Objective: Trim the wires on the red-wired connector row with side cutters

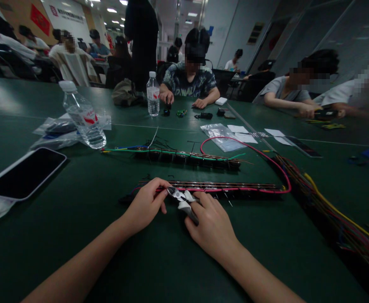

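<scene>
Pink insulation runs along the near terminal strip (209,187), a long dark row of small blocks lying on the dark green surface (77,235) straight ahead of the person. The right hand (211,225) grasps a pair of wire cutters (183,201) with pale grey handles, their short metal beak pointing left at the pink wire (250,151). The left hand (146,204) pinches that wire between thumb and fingertips at the strip's left end, right against the beak.

The left fingertips sit so close to the blades that a careless squeeze could, I judge, nick skin. A bite in the wrong spot could also sever the conductor or cut a neighbouring lead. The strip looks light and could skid on the smooth surface if the wire is tugged.

A second strip (187,158) lies beyond, strung with green, blue and yellow leads. A thick bundle of wires (330,202) trails off to the right. A smartphone (25,173) with glossy black glass lies to the left, near a clear ribbed plastic water bottle (83,118) and crinkled plastic bags (56,130).
</scene>
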